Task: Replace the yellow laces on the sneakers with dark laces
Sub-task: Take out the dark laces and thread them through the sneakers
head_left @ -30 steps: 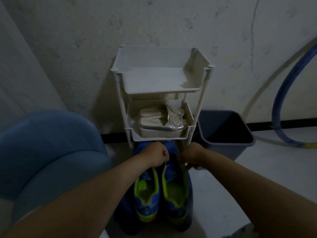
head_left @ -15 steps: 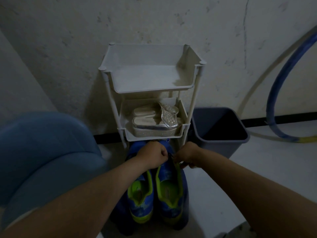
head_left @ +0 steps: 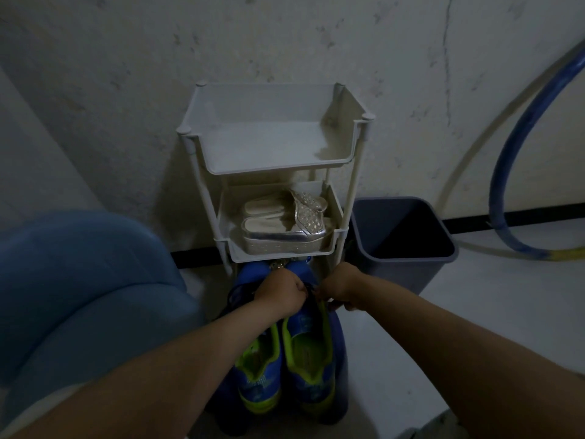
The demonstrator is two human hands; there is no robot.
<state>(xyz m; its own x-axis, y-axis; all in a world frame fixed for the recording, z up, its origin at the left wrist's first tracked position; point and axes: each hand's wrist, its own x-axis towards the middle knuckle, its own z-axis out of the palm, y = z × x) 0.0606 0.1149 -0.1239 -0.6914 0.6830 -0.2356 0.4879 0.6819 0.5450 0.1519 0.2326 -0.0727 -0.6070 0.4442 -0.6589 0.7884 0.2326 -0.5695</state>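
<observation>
We see the blue sneakers (head_left: 311, 346), with lime-green lining, at the lower centre, toes under the rack (head_left: 273, 170). Over the right one our left hand (head_left: 280, 294) and right hand (head_left: 340, 288) have curled fingers; what they pinch we cannot tell. A bin (head_left: 397, 274) stands at centre right.

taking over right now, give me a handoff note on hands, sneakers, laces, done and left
Hands: left hand and right hand both curled, grips close together on what looks like a dark lace over the right-side sneaker.
The left-side sneaker stands beside it, toes toward the rack.
Done: no yellow laces show.
Left: eyelets are hidden by the hands, so check both sneakers' lacing.
</observation>
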